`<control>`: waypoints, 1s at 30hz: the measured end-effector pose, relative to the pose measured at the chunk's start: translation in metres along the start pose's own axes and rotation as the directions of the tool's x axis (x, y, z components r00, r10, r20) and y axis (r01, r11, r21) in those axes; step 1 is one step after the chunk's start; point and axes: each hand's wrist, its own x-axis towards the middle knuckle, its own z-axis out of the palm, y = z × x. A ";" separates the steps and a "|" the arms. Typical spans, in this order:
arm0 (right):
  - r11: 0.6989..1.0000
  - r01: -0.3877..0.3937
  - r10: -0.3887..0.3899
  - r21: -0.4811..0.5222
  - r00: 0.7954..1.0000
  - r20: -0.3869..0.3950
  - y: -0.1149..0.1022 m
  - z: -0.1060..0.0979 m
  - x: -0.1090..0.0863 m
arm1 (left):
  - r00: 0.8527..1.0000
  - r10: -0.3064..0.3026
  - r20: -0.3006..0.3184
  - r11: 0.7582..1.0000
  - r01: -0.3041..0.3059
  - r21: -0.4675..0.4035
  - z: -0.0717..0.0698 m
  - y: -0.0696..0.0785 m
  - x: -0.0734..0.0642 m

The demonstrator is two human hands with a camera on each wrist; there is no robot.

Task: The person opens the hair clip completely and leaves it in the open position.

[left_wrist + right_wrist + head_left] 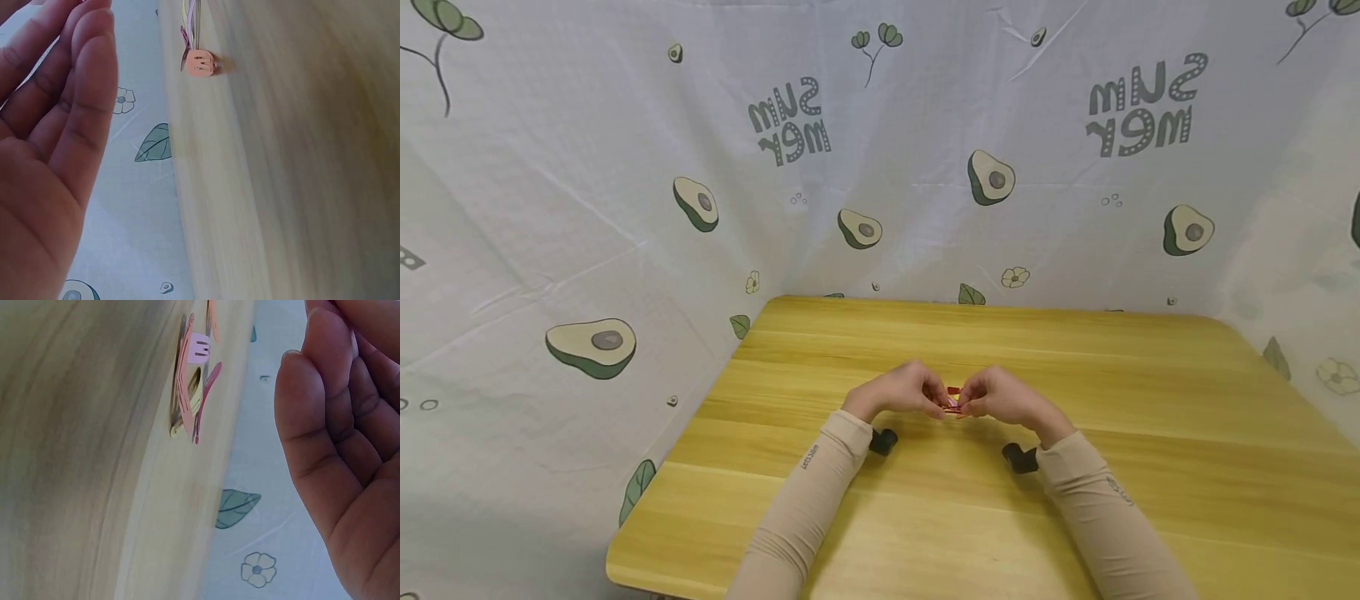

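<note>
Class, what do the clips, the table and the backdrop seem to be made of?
Clips: perhaps metal with a smooth coloured coating, though plastic is possible; they're thin and slotted.
Table: wood or wood-look laminate, smooth; long grain streaks show.
Backdrop: probably thin fabric, matte and printed; it creases softly.

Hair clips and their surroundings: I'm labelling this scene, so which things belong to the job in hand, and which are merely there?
Apparently in the job:
- left hand, right hand
- small red piece at their fingertips
- light pink hair clip, yellow snap clip, dark pink hair clip

Merely there:
- wooden table
- avocado-print cloth
</note>
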 end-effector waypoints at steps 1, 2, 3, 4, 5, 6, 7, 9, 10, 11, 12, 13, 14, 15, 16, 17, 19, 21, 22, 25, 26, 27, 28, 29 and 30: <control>1.000 0.002 -0.002 0.003 1.000 0.006 0.000 0.001 0.000 | 1.000 0.000 0.010 1.000 0.000 0.000 0.000 0.000 0.000; 1.000 0.015 -0.015 0.002 1.000 0.014 0.001 0.001 0.000 | 1.000 0.000 0.019 1.000 0.000 -0.001 0.000 -0.001 0.000; 1.000 0.021 -0.021 0.005 1.000 0.022 0.001 0.002 0.000 | 1.000 -0.003 0.028 1.000 0.003 -0.003 0.001 -0.002 -0.001; 1.000 0.028 -0.028 0.003 0.999 0.031 0.002 0.003 0.000 | 0.999 -0.007 0.037 1.000 0.007 -0.006 0.001 -0.002 -0.001; 1.000 0.031 -0.031 0.005 0.999 0.038 0.002 0.004 0.000 | 0.999 -0.011 0.045 1.000 0.011 -0.007 0.001 -0.003 -0.001; 0.999 0.039 -0.040 0.007 0.998 0.046 0.003 0.005 0.000 | 0.999 -0.016 0.051 1.000 0.017 -0.011 0.001 -0.004 -0.001; 0.999 0.042 -0.042 0.008 0.998 0.052 0.003 0.005 0.000 | 0.998 -0.021 0.055 1.000 0.022 -0.010 0.002 -0.004 -0.001; 0.999 0.042 -0.043 0.011 0.997 0.057 0.004 0.006 0.000 | 0.998 -0.026 0.056 1.000 0.026 -0.009 0.002 -0.005 0.000; 0.999 0.044 -0.044 0.012 0.997 0.060 0.004 0.006 0.000 | 0.998 -0.026 0.056 1.000 0.026 -0.008 0.003 -0.005 0.000; 0.999 0.039 -0.040 0.015 0.997 0.062 0.004 0.006 0.000 | 0.998 -0.025 0.056 1.000 0.026 -0.004 0.003 -0.005 0.000; 0.999 0.039 -0.040 0.017 0.997 0.067 0.005 0.006 0.001 | 0.998 -0.026 0.057 1.000 0.026 0.002 0.004 -0.005 0.000; 0.999 0.032 -0.034 0.021 0.997 0.069 0.005 0.007 0.001 | 0.998 -0.027 0.059 1.000 0.027 0.007 0.004 -0.005 0.000; 0.999 0.027 -0.029 0.024 0.997 0.072 0.005 0.007 0.000 | 0.998 -0.027 0.061 1.000 0.027 0.015 0.004 -0.005 0.000; 0.999 0.020 -0.022 0.028 0.997 0.074 0.005 0.007 0.000 | 0.997 -0.029 0.066 0.999 0.028 0.019 0.005 -0.004 0.001; 0.999 0.016 -0.018 0.030 0.997 0.075 0.005 0.007 0.000 | 0.997 -0.031 0.071 0.999 0.029 0.024 0.005 -0.004 0.001; 0.999 0.009 -0.012 0.032 0.997 0.075 0.005 0.007 0.000 | 0.997 -0.031 0.075 0.999 0.029 0.029 0.006 -0.004 0.001; 0.999 0.002 -0.005 0.041 0.997 0.075 0.005 0.008 -0.001 | 0.996 -0.031 0.082 0.999 0.028 0.036 0.007 -0.004 0.001; 0.999 -0.002 -0.001 0.042 0.997 0.077 0.004 0.008 -0.001 | 0.996 -0.031 0.089 0.999 0.028 0.035 0.008 -0.005 0.001; 0.999 -0.005 0.002 0.041 0.997 0.079 0.004 0.009 -0.001 | 0.995 -0.031 0.091 0.999 0.028 0.035 0.009 -0.005 0.001; 0.999 -0.020 0.016 0.036 0.996 0.091 0.005 0.009 0.000 | 0.994 -0.039 0.101 0.999 0.036 0.035 0.010 -0.004 0.001; 0.999 -0.027 0.024 0.032 0.995 0.095 0.005 0.009 0.001 | 0.994 -0.040 0.104 0.999 0.036 0.037 0.010 -0.004 0.001; 0.999 -0.032 0.029 0.030 0.995 0.098 0.006 0.009 0.001 | 0.994 -0.042 0.106 0.999 0.038 0.039 0.010 -0.004 0.001; 0.999 -0.039 0.036 0.029 0.994 0.099 0.006 0.009 0.002 | 0.993 -0.043 0.107 0.998 0.039 0.042 0.010 -0.004 0.002; 0.999 -0.042 0.039 0.028 0.994 0.100 0.006 0.009 0.002 | 0.993 -0.046 0.109 0.998 0.041 0.048 0.011 -0.003 0.002; 0.999 -0.038 0.036 0.022 0.994 0.101 0.007 0.009 0.002 | 0.993 -0.047 0.108 0.998 0.041 0.057 0.011 -0.004 0.003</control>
